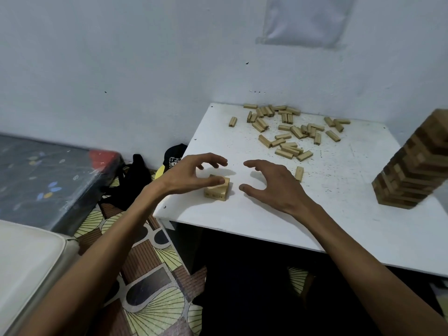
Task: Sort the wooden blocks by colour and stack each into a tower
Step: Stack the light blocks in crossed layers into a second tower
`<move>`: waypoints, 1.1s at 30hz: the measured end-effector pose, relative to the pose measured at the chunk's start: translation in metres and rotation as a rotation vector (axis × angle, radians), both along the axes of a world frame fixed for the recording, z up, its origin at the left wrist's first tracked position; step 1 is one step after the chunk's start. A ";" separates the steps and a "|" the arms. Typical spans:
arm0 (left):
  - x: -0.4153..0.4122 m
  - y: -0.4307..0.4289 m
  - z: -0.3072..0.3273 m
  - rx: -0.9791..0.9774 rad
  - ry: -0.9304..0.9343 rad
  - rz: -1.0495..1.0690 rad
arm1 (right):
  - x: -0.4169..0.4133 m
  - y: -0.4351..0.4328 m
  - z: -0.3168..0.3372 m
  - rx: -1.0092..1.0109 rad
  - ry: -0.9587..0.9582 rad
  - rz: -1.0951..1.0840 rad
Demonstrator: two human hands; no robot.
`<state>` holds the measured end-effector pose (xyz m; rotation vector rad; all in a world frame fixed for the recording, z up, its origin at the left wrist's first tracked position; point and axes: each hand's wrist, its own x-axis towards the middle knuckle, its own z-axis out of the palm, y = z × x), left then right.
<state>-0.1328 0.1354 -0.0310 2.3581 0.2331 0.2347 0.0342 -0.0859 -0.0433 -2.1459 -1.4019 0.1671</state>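
Two grips: I see both spread wide, fingers curved, pinching nothing.
Left hand (191, 175): centre frame, arched over the short stack (217, 190), thumb against its top.
Right hand (269, 187): just right of that stack, not touching it.
Loose blocks (286, 132): scattered at upper centre of the counter (242, 226).
Tall tower (412, 166): right edge of frame, darker wood.

Bare tabletop (339, 214) separates the loose blocks (288, 132) at the back from the tall tower (412, 170) on the right.

Black cap (175, 156): white print, only "NEW" legible, the rest hidden. Dark marks on small block stack (216, 191) unreadable.
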 end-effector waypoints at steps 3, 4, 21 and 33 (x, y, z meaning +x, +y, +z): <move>0.013 -0.013 0.005 0.051 0.012 0.006 | 0.008 -0.013 0.007 -0.011 -0.052 -0.022; 0.017 -0.018 0.006 0.070 0.020 0.010 | 0.011 -0.017 0.009 -0.016 -0.064 -0.033; 0.136 -0.098 0.003 0.314 0.087 0.026 | 0.086 -0.079 0.010 -0.115 -0.111 -0.175; 0.208 -0.102 -0.014 0.698 0.102 0.094 | 0.111 -0.073 -0.012 -0.076 -0.106 -0.165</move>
